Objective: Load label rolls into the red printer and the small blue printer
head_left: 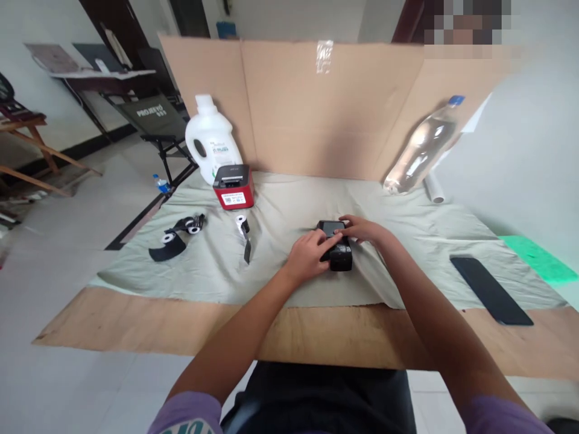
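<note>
Clearly, both hands clasp a small black device.

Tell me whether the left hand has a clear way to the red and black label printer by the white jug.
Probably yes. The left hand rests on the small black device, and only bare grey cloth lies between it and the red and black label printer.

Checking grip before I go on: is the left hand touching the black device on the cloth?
Touching. The head view shows the left hand lying against the black device, fingers overlapping its side.
</note>
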`<state>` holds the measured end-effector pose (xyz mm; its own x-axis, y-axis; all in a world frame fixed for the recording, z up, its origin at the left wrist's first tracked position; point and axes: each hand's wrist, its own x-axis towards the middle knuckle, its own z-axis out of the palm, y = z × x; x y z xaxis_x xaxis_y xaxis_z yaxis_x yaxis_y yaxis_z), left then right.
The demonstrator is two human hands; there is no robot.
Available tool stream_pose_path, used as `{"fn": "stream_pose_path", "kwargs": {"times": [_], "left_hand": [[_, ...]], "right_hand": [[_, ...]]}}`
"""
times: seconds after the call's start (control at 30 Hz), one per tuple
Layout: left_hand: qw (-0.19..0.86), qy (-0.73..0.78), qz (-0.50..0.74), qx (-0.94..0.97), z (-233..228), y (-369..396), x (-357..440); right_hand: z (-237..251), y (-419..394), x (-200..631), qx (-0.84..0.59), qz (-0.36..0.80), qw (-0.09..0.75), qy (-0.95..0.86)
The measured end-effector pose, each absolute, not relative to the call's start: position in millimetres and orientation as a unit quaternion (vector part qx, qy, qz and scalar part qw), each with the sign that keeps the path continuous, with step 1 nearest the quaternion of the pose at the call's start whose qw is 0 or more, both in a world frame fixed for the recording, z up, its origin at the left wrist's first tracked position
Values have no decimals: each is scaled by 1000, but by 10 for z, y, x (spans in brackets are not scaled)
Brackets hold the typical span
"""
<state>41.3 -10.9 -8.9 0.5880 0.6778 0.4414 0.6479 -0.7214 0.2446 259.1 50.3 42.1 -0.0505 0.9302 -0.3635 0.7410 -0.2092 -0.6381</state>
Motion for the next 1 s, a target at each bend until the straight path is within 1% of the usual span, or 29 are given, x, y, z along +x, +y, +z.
{"fn": "stream_pose_path", "kwargs": {"times": [0.1,0.23,0.3,0.4,0.53,0.6,0.7,0.83,0.93,1.0], "left_hand": [[76,458,245,851,-105,-112,414],[107,443,211,865,-118,-45,474],[119,434,224,865,-76,80,598],[141,414,255,862,45,417,1008],[161,375,305,861,172,970,1890],[182,380,305,854,191,1209,2330],[194,374,274,864,177,1476,2824],[167,374,217,886,73,1646,3118],[154,351,177,906,-49,1647,3155],[165,355,168,905,-104,1605,3117]], "right_hand": [[284,312,2476,-692,367,222,-580],[120,108,2414,-661,305,383,-569],[137,135,2507,-631,291,424,-581],[287,347,2850,-633,258,447,-578],[465,723,3552,-680,174,482,-524],[465,870,3903,-711,147,495,-477],[368,1009,4328,-738,127,512,-421],[157,1050,4635,-755,151,486,-414],[3,1035,4732,-757,155,454,-443],[-45,1040,4752,-761,151,441,-451]]}}
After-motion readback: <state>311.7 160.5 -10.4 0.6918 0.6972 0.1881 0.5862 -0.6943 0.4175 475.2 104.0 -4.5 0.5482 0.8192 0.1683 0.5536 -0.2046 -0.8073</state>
